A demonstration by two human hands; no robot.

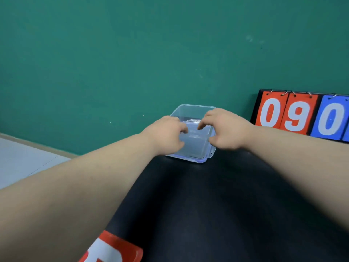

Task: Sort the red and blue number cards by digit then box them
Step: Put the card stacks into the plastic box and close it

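In the head view, the main risk is judged to be a slip of the clear plastic box: its walls look smooth and light, and it stands near the far edge of the black bench, so an uneven pull from one side could tip it or push it towards the green wall. A second risk is seen in the red number card, which lies at the near edge of the bench, partly out of frame, and could be swept off by a forearm.

The box is found between the two hands. The left hand is set on its left side and the right hand on its right, both with fingers curled onto its upper part, apparently gripping it; whether a wall or a lid is held cannot be told. Something pale is seen inside, unidentified. The red card lies well apart from both hands. A flip scoreboard reading red 0, red 9, blue 0 is propped well right of the right hand.
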